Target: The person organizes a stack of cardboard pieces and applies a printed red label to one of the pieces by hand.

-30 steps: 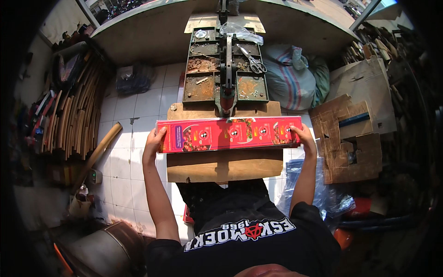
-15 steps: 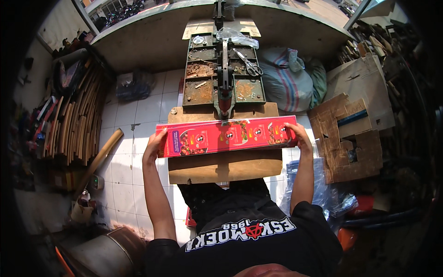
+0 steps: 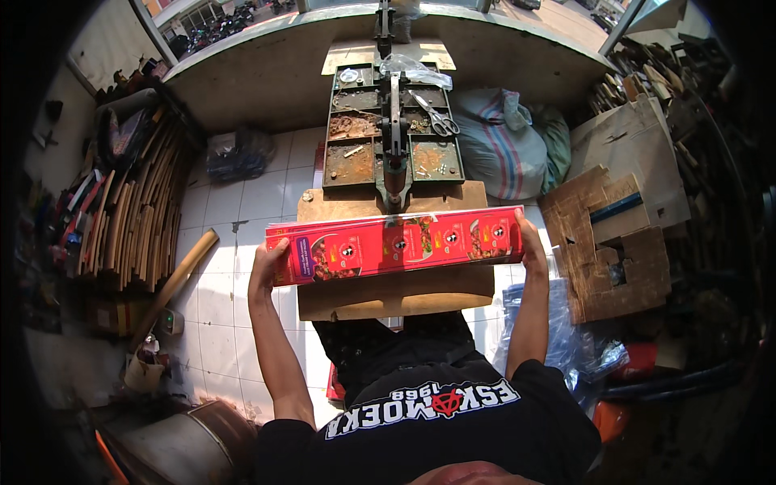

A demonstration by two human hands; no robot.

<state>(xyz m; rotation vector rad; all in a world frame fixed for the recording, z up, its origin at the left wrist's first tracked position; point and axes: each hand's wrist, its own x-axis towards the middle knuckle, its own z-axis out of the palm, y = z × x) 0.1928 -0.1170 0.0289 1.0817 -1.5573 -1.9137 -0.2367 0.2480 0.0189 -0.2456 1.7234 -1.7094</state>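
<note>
A long stack of red printed sheets (image 3: 380, 249), with food pictures on its top face, spans the space between my two hands. My left hand (image 3: 269, 263) grips the left end, thumb on top. At the other end my right hand (image 3: 532, 246) is closed round the short edge. Beneath the stack lies a brown wooden board (image 3: 396, 305), and its far edge comes up to the foot of a dark metal hand press (image 3: 394, 174). The stack is slightly tilted, its right end farther from me. My fingers under the stack are hidden.
Behind the press, a divided metal tray (image 3: 349, 166) holds small parts, and scissors (image 3: 436, 117) lie on it. A stuffed sack (image 3: 501, 153) and cut boards (image 3: 610, 250) stand right, stacked wooden strips (image 3: 141, 218) left, and clear plastic (image 3: 533, 323) lies by my right arm.
The left end of the stack has come a little nearer to me and outward, while the right end has shifted slightly away. My right thumb has moved from the top face to the end edge.
</note>
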